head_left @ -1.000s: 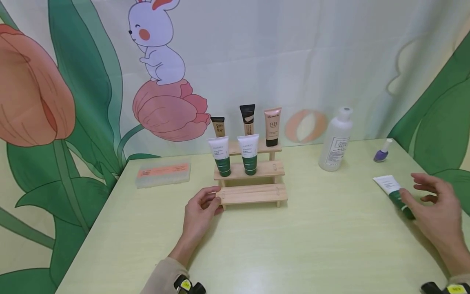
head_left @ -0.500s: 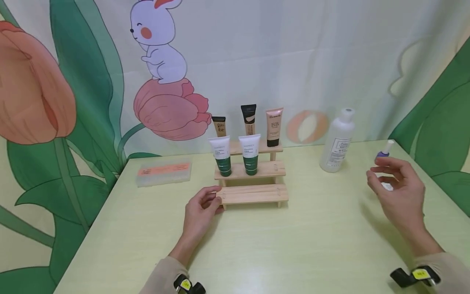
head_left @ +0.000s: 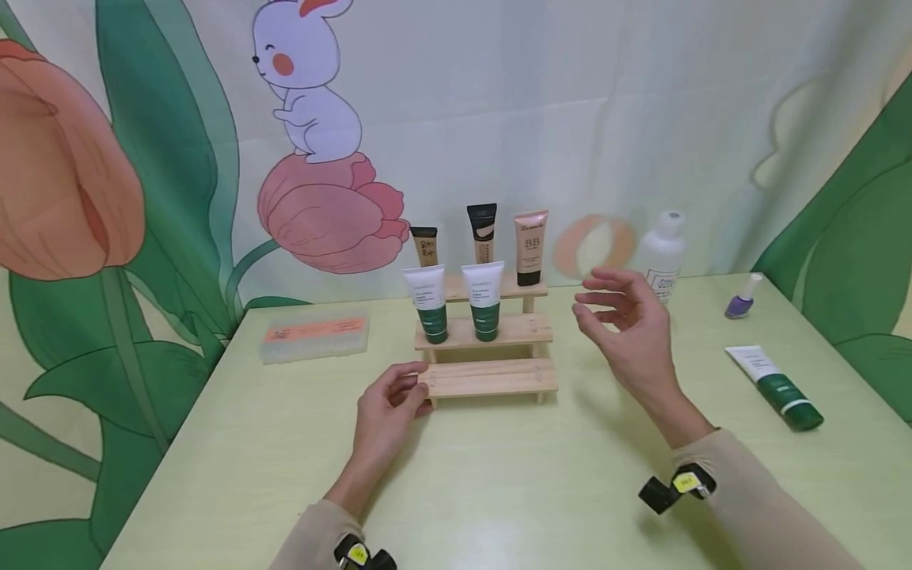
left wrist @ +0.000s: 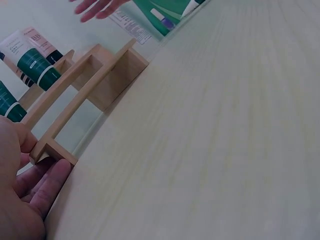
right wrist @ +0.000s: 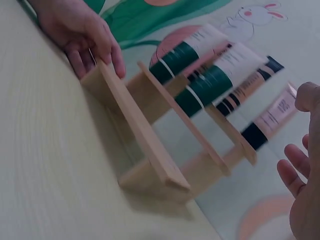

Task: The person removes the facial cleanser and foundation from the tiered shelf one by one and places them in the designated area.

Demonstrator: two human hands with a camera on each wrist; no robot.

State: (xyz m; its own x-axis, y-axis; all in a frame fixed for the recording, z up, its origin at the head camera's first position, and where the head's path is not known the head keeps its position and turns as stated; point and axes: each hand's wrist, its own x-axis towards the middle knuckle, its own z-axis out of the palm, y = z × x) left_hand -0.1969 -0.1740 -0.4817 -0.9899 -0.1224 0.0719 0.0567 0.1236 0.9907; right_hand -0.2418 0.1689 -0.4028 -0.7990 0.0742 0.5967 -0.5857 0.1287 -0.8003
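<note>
Wooden rack (head_left: 492,378), pinched at its near left corner by the left hand (head_left: 388,412). Well right of that grip, in the air, right hand (head_left: 630,328) with fingers loosely bent, parted from the thumb. Behind it, white bottle (head_left: 663,269). Beyond the left grip, on the rack's upper steps, five standing tubes (head_left: 486,305). Right of the right hand, green tube (head_left: 777,388) lying flat; beyond, purple polish (head_left: 739,305).

From head: looking forward, down over surface (head_left: 499,483) to far edge. From left wrist, close: toward far-right corner; from right, also close: leftward, sharing rack (head_left: 492,378).
</note>
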